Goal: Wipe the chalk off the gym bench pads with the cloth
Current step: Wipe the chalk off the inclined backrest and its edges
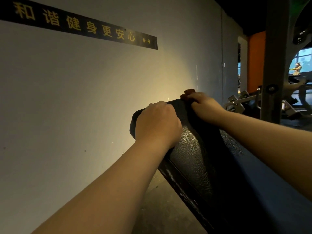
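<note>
A dim gym with a grey painted wall (84,98) fills the left and centre of the frame. A black strip sign (76,24) with yellow characters runs across the upper left, and a steel rack upright (275,65) stands at the right edge. The black bench pad (194,149) is tilted up like a backrest. Its long axis runs from the lower right of the frame up to its rounded top end at centre, which points toward the wall. The left grip (157,122) is closed over the pad's top left corner, fingers curled past the edge. The right grip (202,102) is bunched on a brown cloth (188,93), holding it against the top edge just right of centre, with a fold sticking up beyond the fingertips. The cloth looks soft, light and limp, so it is best wadded under the palm rather than pinched by a corner. The pad's pebbled vinyl looks firm and somewhat slick, and the frame under it is probably heavy, so bracing at the corner should steady it. Pale smears, possibly chalk, show along the pad's left side edge lower in the frame.
</note>
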A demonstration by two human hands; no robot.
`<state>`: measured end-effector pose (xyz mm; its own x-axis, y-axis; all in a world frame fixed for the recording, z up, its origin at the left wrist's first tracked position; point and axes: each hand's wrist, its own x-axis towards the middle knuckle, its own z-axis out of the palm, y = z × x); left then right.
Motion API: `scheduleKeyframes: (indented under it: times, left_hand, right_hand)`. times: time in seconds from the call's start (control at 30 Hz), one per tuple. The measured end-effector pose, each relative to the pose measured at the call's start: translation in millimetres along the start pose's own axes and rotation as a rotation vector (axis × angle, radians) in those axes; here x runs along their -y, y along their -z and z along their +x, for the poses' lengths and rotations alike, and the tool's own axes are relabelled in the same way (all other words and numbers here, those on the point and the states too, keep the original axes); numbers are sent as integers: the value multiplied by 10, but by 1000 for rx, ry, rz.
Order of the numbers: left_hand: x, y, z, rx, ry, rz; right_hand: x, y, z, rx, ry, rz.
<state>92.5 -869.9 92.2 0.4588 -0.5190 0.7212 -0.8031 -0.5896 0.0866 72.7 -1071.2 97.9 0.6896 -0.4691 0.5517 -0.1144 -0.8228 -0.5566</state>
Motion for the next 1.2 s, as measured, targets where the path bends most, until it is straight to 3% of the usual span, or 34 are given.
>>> scheduleKeyframes:
  times: [0.1,0.27,0.33,0.47,0.63,0.7,0.9,1.0,1.13,1.2]
  left_hand:
    - [7,-1,21,-37,40,-15]
    - [-24,33,-10,-59,62,6]
    - [-42,57,-23,-41,73,28]
    - [-49,54,-34,-6,81,44]
    - [2,-3,-11,-4,56,23]
    - [-11,4,-7,10,53,39]
    - [-29,8,-24,31,44,69]
    - [-22,9,-13,24,38,74]
    - [-18,9,-3,23,46,67]
    - [-21,8,-12,33,46,85]
  right_hand:
    - [251,-140,-273,-32,212,25]
    - [253,-16,-683,117,388,-8]
    - [122,65,-649,147,364,-27]
    - [4,85,-421,41,73,-19]
    - [232,-91,-730,85,326,35]
    - [159,-23,-639,107,333,38]
    - [-134,19,-213,-47,-16,3]
    - [68,-94,-370,-58,126,29]
    - [172,-77,-590,72,378,29]
    - [27,0,-434,97,359,32]
